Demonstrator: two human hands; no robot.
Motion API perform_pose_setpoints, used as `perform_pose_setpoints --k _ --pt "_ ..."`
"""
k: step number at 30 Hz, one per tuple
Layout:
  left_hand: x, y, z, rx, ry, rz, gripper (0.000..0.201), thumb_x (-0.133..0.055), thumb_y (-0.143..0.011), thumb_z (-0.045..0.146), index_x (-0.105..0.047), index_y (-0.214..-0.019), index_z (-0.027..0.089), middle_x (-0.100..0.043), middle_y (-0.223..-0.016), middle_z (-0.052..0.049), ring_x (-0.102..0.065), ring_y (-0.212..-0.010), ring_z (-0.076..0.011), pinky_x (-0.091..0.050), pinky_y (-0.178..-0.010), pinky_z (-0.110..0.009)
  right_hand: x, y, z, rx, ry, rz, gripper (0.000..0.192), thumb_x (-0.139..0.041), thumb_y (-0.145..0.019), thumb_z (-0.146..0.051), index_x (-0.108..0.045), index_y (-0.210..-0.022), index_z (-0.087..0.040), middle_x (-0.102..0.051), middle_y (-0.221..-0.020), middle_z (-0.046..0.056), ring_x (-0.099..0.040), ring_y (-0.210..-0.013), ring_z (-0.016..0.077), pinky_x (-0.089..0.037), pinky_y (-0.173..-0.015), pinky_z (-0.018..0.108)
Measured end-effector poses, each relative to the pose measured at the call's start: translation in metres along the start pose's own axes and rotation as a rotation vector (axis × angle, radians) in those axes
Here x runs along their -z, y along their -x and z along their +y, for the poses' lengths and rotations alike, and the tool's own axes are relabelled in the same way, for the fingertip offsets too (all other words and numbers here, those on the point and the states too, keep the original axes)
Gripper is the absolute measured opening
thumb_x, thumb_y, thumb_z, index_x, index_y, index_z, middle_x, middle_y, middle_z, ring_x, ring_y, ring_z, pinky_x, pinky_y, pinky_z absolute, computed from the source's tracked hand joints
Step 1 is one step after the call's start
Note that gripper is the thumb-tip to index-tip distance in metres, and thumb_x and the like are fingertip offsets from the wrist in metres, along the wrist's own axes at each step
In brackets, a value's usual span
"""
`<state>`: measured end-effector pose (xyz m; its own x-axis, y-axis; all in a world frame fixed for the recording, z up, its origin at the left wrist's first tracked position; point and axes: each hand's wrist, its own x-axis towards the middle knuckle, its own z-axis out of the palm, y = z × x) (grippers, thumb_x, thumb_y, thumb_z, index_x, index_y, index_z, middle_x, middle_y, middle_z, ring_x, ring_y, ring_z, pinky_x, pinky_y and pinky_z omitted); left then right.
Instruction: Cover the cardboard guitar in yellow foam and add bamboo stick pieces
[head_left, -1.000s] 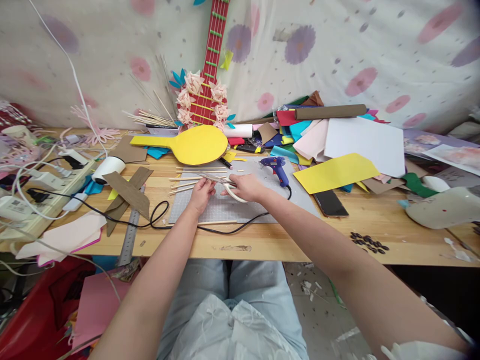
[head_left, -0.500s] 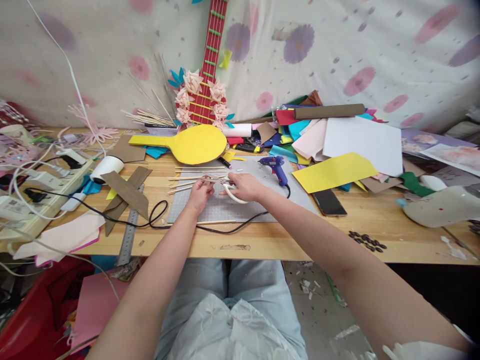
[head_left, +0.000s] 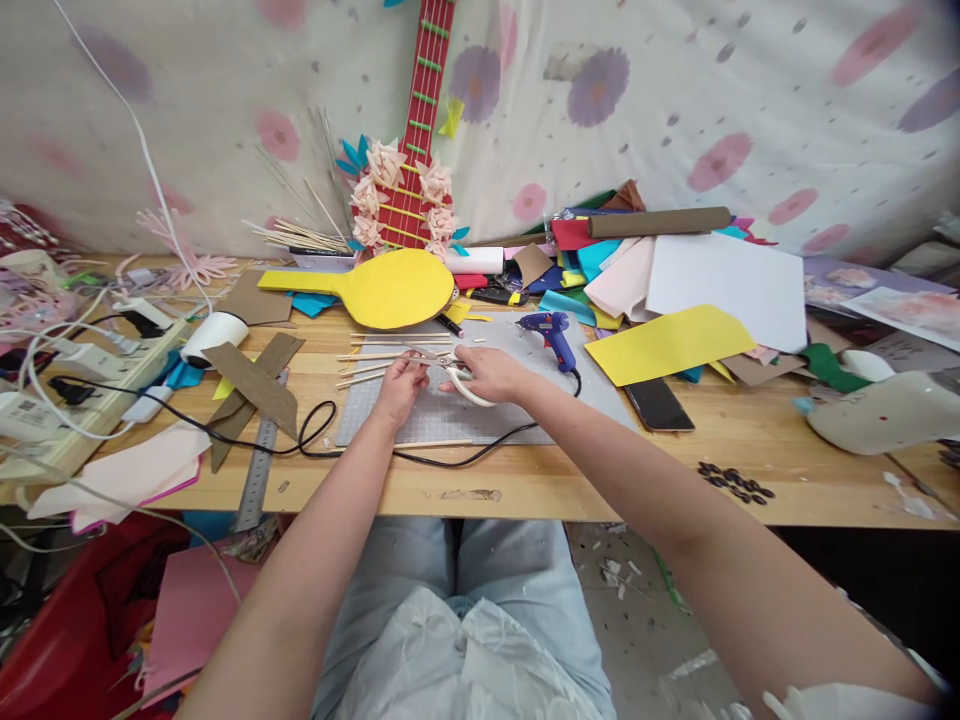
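My right hand grips white-handled scissors over the grey cutting mat. The blades point left toward my left hand, which pinches a thin wooden stick at its right end. More thin sticks lie side by side just beyond my left hand, and one lies on the mat's near edge. A blue glue gun rests on the mat to the right of my right hand, its black cord looping across the table front.
A yellow paddle-shaped cutout and a red paper guitar stand behind the mat. Coloured sheets pile at the right, with a black phone. A metal ruler, brown card pieces and a power strip lie at the left.
Both hands have shifted very slightly toward the sticks; otherwise the scene holds still.
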<state>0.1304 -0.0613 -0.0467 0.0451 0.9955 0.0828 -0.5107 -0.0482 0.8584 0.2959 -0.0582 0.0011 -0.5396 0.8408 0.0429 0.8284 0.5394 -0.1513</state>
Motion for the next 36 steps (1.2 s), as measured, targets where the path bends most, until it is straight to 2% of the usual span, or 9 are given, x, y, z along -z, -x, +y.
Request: perform_pose_setpoints --k 5,10,16,21,24,28,30,36 --pt "0.001 0.000 0.000 -0.014 -0.007 0.000 0.021 -0.063 -0.073 0.020 -0.046 -0.060 0.016 -0.036 -0.052 0.006 -0.030 -0.046 -0.0044 -0.031 -0.047 -0.018 0.000 0.000 -0.003 -0.058 0.027 -0.015 0.055 -0.036 -0.080 -0.067 -0.052 -0.099 -0.018 -0.067 -0.094 0.009 -0.061 -0.085 0.0219 -0.032 -0.061 0.027" --pt "0.002 -0.001 0.000 0.003 -0.014 0.031 0.016 -0.060 -0.076 0.021 -0.050 -0.065 0.015 -0.046 -0.059 0.003 -0.031 -0.046 -0.0038 -0.031 -0.047 -0.017 0.001 0.001 0.000 -0.101 0.092 -0.024 0.057 -0.030 -0.081 -0.069 -0.056 -0.093 -0.019 -0.068 -0.090 0.010 -0.062 -0.084 0.0233 -0.032 -0.062 0.028" --pt "0.000 0.000 0.001 0.023 0.006 0.009 0.018 -0.062 -0.073 0.018 -0.047 -0.063 0.016 -0.035 -0.051 0.006 -0.031 -0.046 -0.0049 -0.031 -0.046 -0.017 -0.002 0.002 0.001 0.008 -0.034 -0.040 0.058 -0.034 -0.080 -0.069 -0.051 -0.100 -0.017 -0.066 -0.098 0.010 -0.061 -0.087 0.0213 -0.033 -0.061 0.026" --pt "-0.001 0.001 0.001 0.022 0.002 0.017 0.020 -0.061 -0.073 0.016 -0.045 -0.062 0.016 -0.033 -0.050 0.007 -0.031 -0.046 -0.0047 -0.031 -0.046 -0.017 -0.003 0.000 -0.001 -0.010 0.005 0.013 0.058 -0.036 -0.079 -0.068 -0.051 -0.102 -0.016 -0.066 -0.099 0.011 -0.060 -0.089 0.0224 -0.034 -0.064 0.027" --pt "0.000 0.000 0.000 0.019 -0.009 0.029 0.021 -0.061 -0.074 0.017 -0.044 -0.060 0.016 -0.035 -0.050 0.007 -0.030 -0.045 -0.0044 -0.031 -0.046 -0.017 -0.001 0.001 -0.003 -0.066 0.043 0.006 0.057 -0.035 -0.080 -0.068 -0.053 -0.100 -0.018 -0.067 -0.095 0.010 -0.061 -0.087 0.0229 -0.035 -0.065 0.028" --pt "0.001 -0.001 0.000 0.016 -0.027 0.037 0.016 -0.061 -0.076 0.022 -0.050 -0.065 0.015 -0.045 -0.059 0.004 -0.031 -0.046 -0.0037 -0.032 -0.046 -0.017 0.000 0.000 -0.005 -0.137 0.069 -0.013 0.056 -0.034 -0.080 -0.068 -0.057 -0.096 -0.020 -0.068 -0.092 0.011 -0.062 -0.087 0.0234 -0.035 -0.066 0.028" --pt "0.001 0.000 0.001 0.009 -0.054 0.015 0.016 -0.062 -0.075 0.025 -0.053 -0.066 0.015 -0.045 -0.060 0.004 -0.032 -0.047 -0.0039 -0.033 -0.047 -0.017 -0.001 0.000 -0.003 -0.168 0.044 0.003 0.055 -0.035 -0.079 -0.069 -0.058 -0.095 -0.021 -0.068 -0.091 0.010 -0.061 -0.087 0.0234 -0.035 -0.065 0.028" --pt "0.004 -0.003 0.001 -0.072 -0.172 0.008 0.012 -0.063 -0.074 0.027 -0.065 -0.079 0.017 -0.038 -0.052 0.006 -0.032 -0.049 -0.0057 -0.034 -0.050 -0.018 -0.011 0.013 0.033 -0.450 -0.110 0.166 0.053 -0.035 -0.080 -0.067 -0.058 -0.094 -0.021 -0.067 -0.086 0.007 -0.061 -0.080 0.0216 -0.033 -0.059 0.027"
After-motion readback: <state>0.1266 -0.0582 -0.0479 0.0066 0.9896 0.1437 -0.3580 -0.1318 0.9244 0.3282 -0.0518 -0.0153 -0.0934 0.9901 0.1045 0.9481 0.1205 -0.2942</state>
